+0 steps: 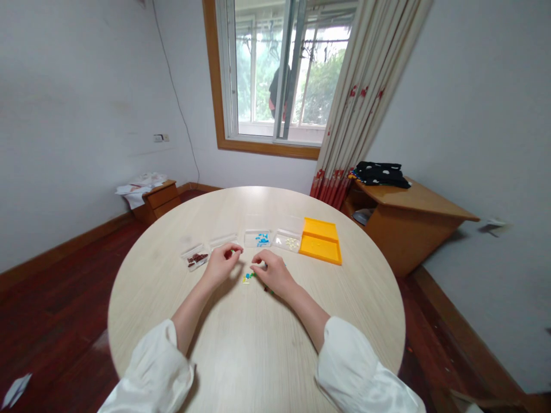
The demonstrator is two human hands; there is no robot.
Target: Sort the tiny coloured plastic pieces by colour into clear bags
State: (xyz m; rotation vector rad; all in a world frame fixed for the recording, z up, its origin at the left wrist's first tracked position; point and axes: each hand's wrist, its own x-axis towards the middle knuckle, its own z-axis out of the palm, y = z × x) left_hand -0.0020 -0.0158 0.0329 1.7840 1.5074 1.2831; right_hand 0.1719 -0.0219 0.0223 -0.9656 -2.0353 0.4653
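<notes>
My left hand (221, 265) is over the table just in front of a clear box, its thumb and fingertips pinched together. A speck of green shows at its fingers, too small to name. My right hand (275, 274) is curled beside it, thumb and forefinger close together. Whether anything sits between those tips is too small to tell. Just left of the right hand lies a little cluster of blue, green and yellow pieces (247, 279). A few dark and green bits (267, 290) lie under that hand, partly hidden by it.
Behind my hands stand clear boxes: one with brown pieces (198, 258), one partly hidden (221, 239), one with blue pieces (262, 239), one with pale pieces (291, 242). An orange case (321, 229) lies opened at their right. All rest on the round table (253, 355).
</notes>
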